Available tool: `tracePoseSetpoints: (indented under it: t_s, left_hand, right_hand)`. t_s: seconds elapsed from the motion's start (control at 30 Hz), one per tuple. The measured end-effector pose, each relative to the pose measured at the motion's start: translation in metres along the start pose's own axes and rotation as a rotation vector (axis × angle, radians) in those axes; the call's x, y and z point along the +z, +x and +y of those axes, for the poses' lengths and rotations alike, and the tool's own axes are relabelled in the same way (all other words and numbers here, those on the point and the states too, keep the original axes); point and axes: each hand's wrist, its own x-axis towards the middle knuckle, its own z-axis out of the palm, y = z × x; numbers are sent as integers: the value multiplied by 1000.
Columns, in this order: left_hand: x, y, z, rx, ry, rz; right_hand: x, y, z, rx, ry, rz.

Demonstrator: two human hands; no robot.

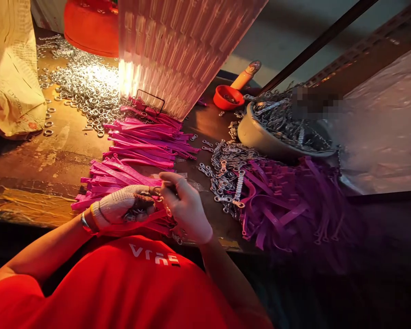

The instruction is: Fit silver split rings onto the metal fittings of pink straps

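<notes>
My left hand (126, 205), in a white dotted glove with bare fingertips, is curled around several small metal pieces (133, 214). My right hand (185, 208), in a thin pale glove, is closed in a pinch against the left fingertips; what it pinches is too small to name. Both hands meet over the near end of a row of pink straps (123, 176) on the table. More pink straps (144, 141) lie just beyond. Right of my right hand are silver metal links (226, 176) and a heap of purple straps (281, 196).
Silver rings (89, 87) are piled at the back left beside a paper bag (15, 73). A ribbed translucent panel (178, 50) leans behind the straps. A red cup (228, 97) and a bowl of metal links (270, 139) stand at the back right of the table (51, 160).
</notes>
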Motion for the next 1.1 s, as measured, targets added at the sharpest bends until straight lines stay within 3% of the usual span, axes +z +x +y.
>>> tracePoseSetpoints:
  t_s: [0.1, 0.17, 0.3, 0.43, 0.53, 0.67, 0.77, 0.87, 0.93, 1.1]
  left_hand:
    - [-4, -3, -2, -15, -160, -38]
    - [-4, -4, -4, 42, -180, 47]
    - [1, -7, -8, 353, 233, 277]
    - [1, -5, -11, 663, 660, 249]
    - [0, -1, -12, 783, 793, 279]
    - [5, 1, -14, 623, 762, 364]
    - [12, 2, -15, 412, 504, 335]
    - [13, 6, -16, 215, 158, 234]
    - [12, 8, -14, 113, 40, 149]
    - [15, 18, 1, 17, -172, 95]
  right_hand:
    - [-1, -4, -5, 180, 162, 82]
    - [0, -5, -8, 250, 265, 73]
    - [5, -5, -11, 423, 520, -8]
    - [12, -4, -7, 493, 655, -111]
    - [16, -7, -2, 397, 521, -117]
    - [15, -16, 1, 80, 54, -27]
    - [13, -17, 4, -105, -292, -85]
    - [13, -12, 6, -156, -549, -98]
    - [14, -9, 5, -171, -665, -65]
    - [16, -5, 2, -267, -854, 10]
